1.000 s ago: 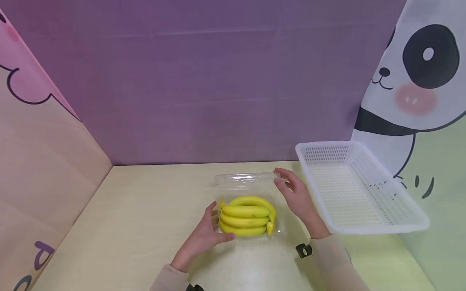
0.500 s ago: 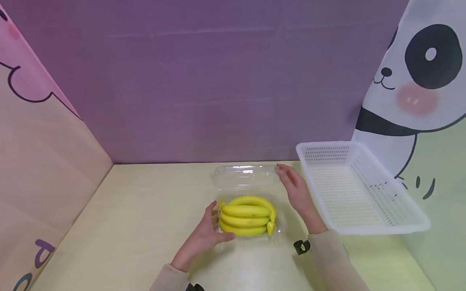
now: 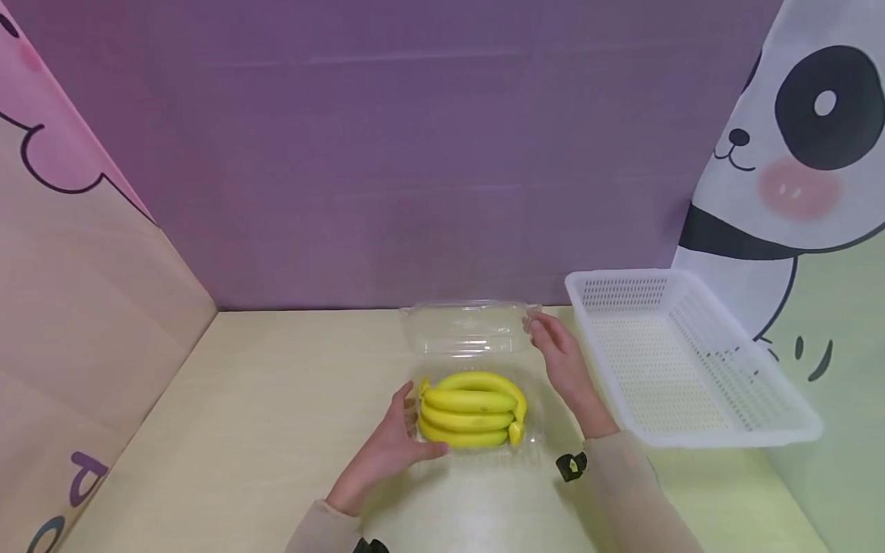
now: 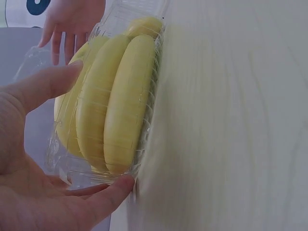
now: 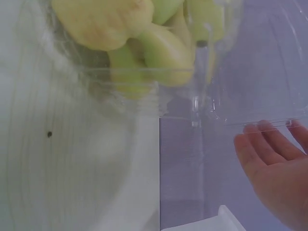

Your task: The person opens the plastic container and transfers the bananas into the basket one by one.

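Note:
A bunch of yellow bananas lies in the base of a clear plastic clamshell box. Its hinged lid stands raised behind the fruit and leans back toward the wall. My left hand holds the left end of the base, thumb along the near side and fingers around the end. At the lid's right corner, my right hand holds the edge between thumb and fingers. The right wrist view shows those fingertips right at the lid's rim, with the banana ends inside the base.
A white perforated plastic basket stands on the table to the right, close to the right forearm. Behind the pale wooden table rises a purple backdrop. A panda-printed panel borders the right side.
The lid has swung farther up and back toward the wall, with my right hand at its corner throughout. My left hand and the bananas stay in place.

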A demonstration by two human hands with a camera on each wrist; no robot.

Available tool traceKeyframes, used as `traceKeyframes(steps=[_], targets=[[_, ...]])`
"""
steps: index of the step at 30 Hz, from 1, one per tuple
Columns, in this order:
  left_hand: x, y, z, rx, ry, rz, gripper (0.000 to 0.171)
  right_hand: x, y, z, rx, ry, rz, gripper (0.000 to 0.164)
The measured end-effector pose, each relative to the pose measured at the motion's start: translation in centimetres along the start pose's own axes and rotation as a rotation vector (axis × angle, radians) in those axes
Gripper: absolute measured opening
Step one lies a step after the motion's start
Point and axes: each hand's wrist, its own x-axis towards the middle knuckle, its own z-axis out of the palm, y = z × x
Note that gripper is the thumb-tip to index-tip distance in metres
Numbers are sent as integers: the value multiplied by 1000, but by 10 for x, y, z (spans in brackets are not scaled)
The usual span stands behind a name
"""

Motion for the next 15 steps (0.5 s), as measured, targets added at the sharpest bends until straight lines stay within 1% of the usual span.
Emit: traceKeyframes(steps=[7,15], targets=[[1,-1,0,0,2,1,120,-1,4,-1,-62,-64,34,44],[1,1,0,10,0,8,119,-3,7,-1,-132,-118,134,53]])
